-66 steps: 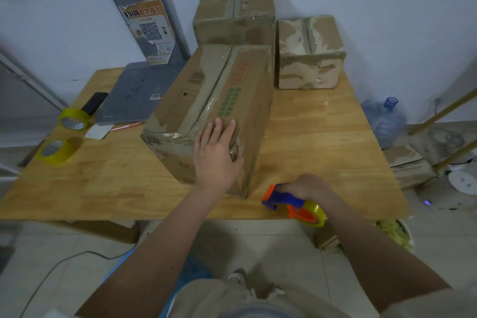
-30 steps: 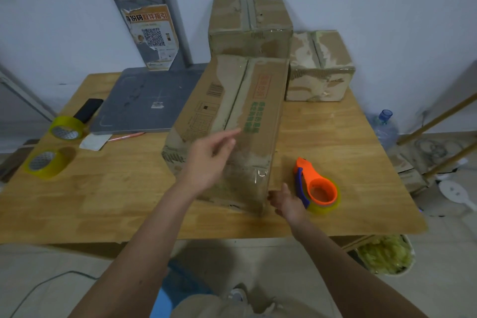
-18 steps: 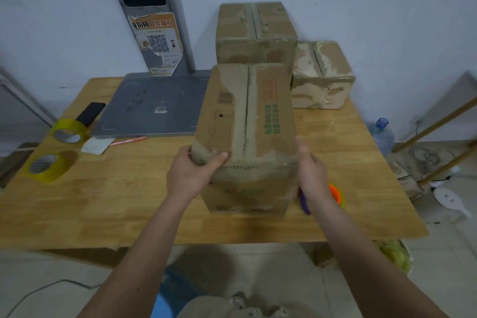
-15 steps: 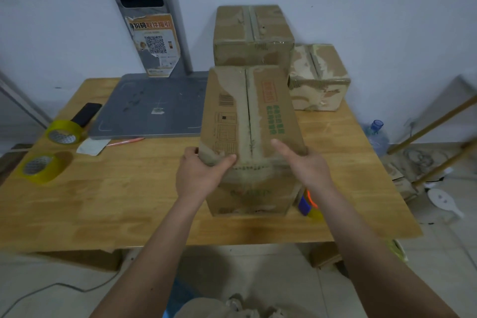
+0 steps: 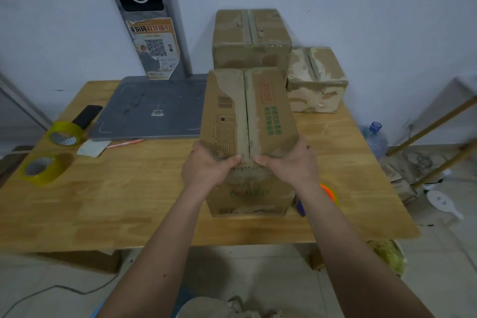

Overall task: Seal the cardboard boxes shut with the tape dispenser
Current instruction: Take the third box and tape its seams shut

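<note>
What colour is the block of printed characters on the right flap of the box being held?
Green, on the near box, below a reddish stamp; head view.

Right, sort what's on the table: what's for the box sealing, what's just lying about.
For the job:
- front box, gripped by left hand and right hand
- tape dispenser
- two back boxes

Lying about:
- two tape rolls
- phone
- grey board
- pen

Matt, scuffed cardboard box [image 5: 247, 121] on a smooth, lightly glossy wooden table [image 5: 116, 196]; glossy plastic tape rolls [image 5: 42, 169].
</note>
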